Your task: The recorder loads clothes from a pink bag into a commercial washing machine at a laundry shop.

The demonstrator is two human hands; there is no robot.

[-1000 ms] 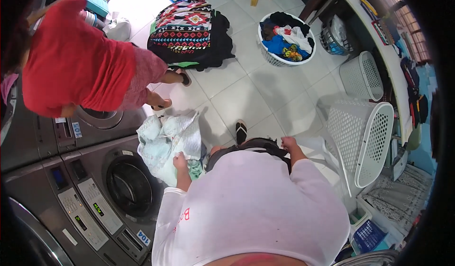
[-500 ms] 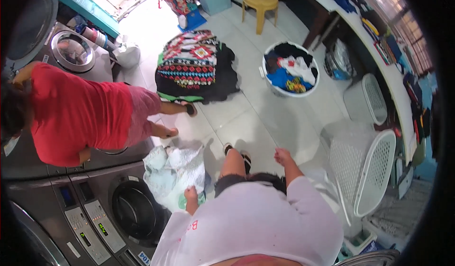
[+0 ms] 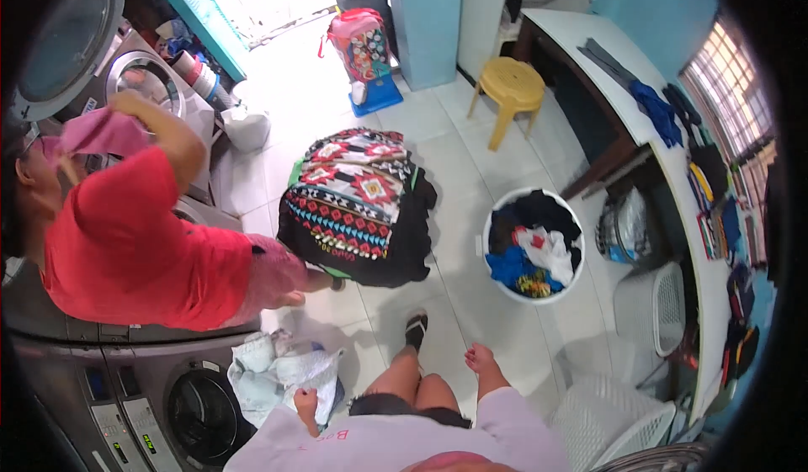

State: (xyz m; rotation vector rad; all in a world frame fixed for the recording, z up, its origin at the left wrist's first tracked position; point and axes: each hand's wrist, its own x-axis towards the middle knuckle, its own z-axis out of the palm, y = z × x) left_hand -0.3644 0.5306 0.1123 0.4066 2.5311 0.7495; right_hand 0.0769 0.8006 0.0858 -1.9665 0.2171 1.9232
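Observation:
My left hand (image 3: 306,405) is curled in a loose fist beside my body. Nothing shows in it, and it overlaps the edge of a heap of white laundry (image 3: 282,369) that sits by a front-loading washer (image 3: 204,413). On the other side, my right hand (image 3: 480,359) hangs free over the tiled floor, its fingers curled in with no object visible. Ahead of me stands a big mound of laundry topped with a red, black and white patterned cloth (image 3: 353,190). To its right, a round white basket (image 3: 495,280) holds mixed dark, blue and white clothes.
At the left a person in a red shirt (image 3: 151,249) handles a pink cloth (image 3: 105,131) near an open dryer door (image 3: 71,39). A yellow stool (image 3: 509,81) stands far right of centre. Along the right run a long white table (image 3: 656,127) and white laundry baskets (image 3: 602,417).
My view has shifted as I step forward, one foot now ahead. The patterned mound and round basket sit lower in view. The person in red has raised their arms with a pink cloth.

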